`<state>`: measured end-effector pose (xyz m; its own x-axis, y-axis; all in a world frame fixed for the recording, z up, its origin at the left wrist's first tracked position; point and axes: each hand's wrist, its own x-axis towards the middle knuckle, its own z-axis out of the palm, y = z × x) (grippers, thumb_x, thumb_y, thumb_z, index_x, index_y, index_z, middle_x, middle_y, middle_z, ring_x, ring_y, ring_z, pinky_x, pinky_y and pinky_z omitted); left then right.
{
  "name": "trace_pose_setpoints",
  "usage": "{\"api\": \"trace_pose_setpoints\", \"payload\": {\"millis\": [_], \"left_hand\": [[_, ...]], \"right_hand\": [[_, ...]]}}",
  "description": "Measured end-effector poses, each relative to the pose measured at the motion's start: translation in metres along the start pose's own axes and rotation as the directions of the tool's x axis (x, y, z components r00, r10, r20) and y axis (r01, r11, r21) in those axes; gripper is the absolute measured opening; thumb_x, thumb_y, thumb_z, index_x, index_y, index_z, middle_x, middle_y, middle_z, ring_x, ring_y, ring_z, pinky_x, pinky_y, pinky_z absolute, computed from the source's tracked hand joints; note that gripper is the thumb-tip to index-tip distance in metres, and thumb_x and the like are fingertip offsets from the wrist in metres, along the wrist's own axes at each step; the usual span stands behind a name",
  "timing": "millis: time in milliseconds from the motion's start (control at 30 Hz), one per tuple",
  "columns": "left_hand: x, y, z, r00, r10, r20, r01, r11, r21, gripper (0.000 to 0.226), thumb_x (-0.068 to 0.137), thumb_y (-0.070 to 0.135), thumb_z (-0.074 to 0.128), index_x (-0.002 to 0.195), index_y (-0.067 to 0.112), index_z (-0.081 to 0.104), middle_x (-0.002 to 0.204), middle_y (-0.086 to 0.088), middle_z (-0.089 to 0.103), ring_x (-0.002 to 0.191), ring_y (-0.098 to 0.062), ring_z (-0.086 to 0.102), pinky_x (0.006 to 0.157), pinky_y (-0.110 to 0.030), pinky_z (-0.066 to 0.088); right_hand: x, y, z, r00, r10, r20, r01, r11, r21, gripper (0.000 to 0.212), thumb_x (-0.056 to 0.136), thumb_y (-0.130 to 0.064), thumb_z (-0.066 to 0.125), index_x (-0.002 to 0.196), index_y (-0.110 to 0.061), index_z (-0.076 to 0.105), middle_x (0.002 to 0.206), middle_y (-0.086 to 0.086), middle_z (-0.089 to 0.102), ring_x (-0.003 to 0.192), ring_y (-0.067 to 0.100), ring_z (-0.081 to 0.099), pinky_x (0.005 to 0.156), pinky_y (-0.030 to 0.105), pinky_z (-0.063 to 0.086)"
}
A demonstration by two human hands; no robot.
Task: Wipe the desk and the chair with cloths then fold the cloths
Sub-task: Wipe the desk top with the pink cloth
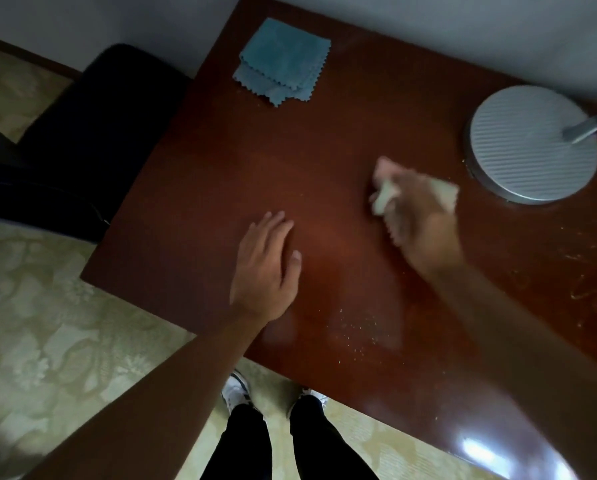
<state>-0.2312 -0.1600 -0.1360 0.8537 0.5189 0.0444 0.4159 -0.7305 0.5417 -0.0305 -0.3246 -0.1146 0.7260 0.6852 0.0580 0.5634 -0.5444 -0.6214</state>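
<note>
Cream-coloured soft cloth (387,195) sits bunched in the right hand (414,216), fingers curled round it on the glossy dark red-brown wooden desk (221,161) near the round ribbed grey lamp base (529,143). It looks light and limp — best gripped as a wad. The left hand (266,268) rests flat, fingers straight. Folded blue cloths (283,60) lie at the far edge — crumbs (356,330) remain near the front.
</note>
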Motion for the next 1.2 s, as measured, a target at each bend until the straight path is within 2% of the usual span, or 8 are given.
{"api": "trace_pose_setpoints", "payload": {"millis": [200,367,533,633,733,867,967,1200], "left_hand": [[0.017,0.030,0.023,0.997,0.049,0.058,-0.051,0.998,0.034,0.053,0.100,0.041,0.035,0.142,0.011,0.047,0.153,-0.007,0.043,0.148,-0.020,0.028,0.121,-0.020,-0.005],[0.017,0.030,0.025,0.997,0.055,0.046,-0.057,0.998,0.032,0.052,0.100,0.041,0.035,0.138,0.008,0.051,0.149,-0.009,0.047,0.146,-0.022,0.032,0.122,-0.027,0.006],[0.016,0.031,0.026,0.999,0.035,0.022,-0.035,0.999,-0.001,0.051,0.099,0.039,0.038,0.135,0.007,0.054,0.146,-0.010,0.049,0.144,-0.023,0.035,0.122,-0.030,0.012],[0.015,0.031,0.026,1.000,0.025,0.014,-0.025,1.000,-0.017,0.051,0.099,0.039,0.038,0.135,0.007,0.054,0.146,-0.010,0.050,0.144,-0.022,0.035,0.122,-0.027,0.010],[0.014,0.030,0.027,1.000,0.015,0.014,-0.015,1.000,-0.023,0.051,0.098,0.041,0.037,0.133,0.009,0.055,0.147,-0.008,0.049,0.144,-0.020,0.034,0.121,-0.026,0.009],[0.014,0.031,0.026,1.000,0.016,0.000,-0.016,0.999,-0.040,0.050,0.097,0.041,0.037,0.131,0.009,0.057,0.146,-0.007,0.050,0.144,-0.020,0.035,0.122,-0.028,0.013],[0.014,0.030,0.027,1.000,0.021,-0.003,-0.021,0.998,-0.059,0.048,0.097,0.039,0.039,0.129,0.009,0.058,0.144,-0.008,0.052,0.143,-0.021,0.037,0.122,-0.033,0.018],[0.014,0.028,0.027,0.999,0.041,-0.026,-0.043,0.995,-0.088,0.043,0.096,0.036,0.043,0.121,0.008,0.063,0.139,-0.010,0.056,0.140,-0.025,0.041,0.118,-0.044,0.031]], "right_hand": [[0.051,0.077,-0.049,0.993,0.111,-0.049,-0.121,0.946,-0.302,0.050,0.099,-0.029,0.039,0.143,-0.006,0.046,0.151,0.023,0.039,0.140,0.043,0.035,0.113,0.057,0.032],[0.040,0.079,-0.037,0.993,-0.118,0.007,0.108,0.885,-0.452,0.042,0.099,-0.010,0.047,0.137,0.008,0.046,0.140,0.034,0.046,0.143,0.046,0.027,0.121,0.051,0.012],[0.045,0.075,-0.058,0.949,-0.257,-0.185,0.147,0.875,-0.461,0.041,0.107,-0.023,0.037,0.135,0.004,0.049,0.142,0.027,0.049,0.137,0.045,0.038,0.118,0.052,0.025],[0.054,0.059,-0.065,0.922,-0.236,-0.307,0.080,0.892,-0.445,0.035,0.104,-0.020,0.040,0.121,0.004,0.057,0.117,0.028,0.062,0.106,0.043,0.059,0.089,0.045,0.045],[0.040,0.061,-0.046,0.956,-0.265,-0.127,0.181,0.871,-0.457,0.021,0.097,-0.012,0.047,0.108,0.002,0.059,0.098,0.024,0.062,0.082,0.041,0.059,0.068,0.041,0.042],[0.033,0.073,-0.032,0.985,-0.143,-0.097,0.098,0.926,-0.365,0.033,0.094,-0.003,0.053,0.126,0.003,0.054,0.122,0.028,0.061,0.104,0.046,0.062,0.087,0.046,0.050],[0.025,0.073,-0.028,0.988,-0.110,-0.109,0.066,0.935,-0.348,0.044,0.090,0.004,0.057,0.134,0.002,0.052,0.136,0.028,0.054,0.122,0.046,0.054,0.109,0.050,0.038],[-0.060,0.021,0.011,0.986,-0.061,-0.158,0.041,0.991,-0.128,0.041,0.093,-0.013,0.046,0.131,-0.005,0.059,0.134,0.018,0.060,0.124,0.034,0.058,0.103,0.041,0.047]]}}
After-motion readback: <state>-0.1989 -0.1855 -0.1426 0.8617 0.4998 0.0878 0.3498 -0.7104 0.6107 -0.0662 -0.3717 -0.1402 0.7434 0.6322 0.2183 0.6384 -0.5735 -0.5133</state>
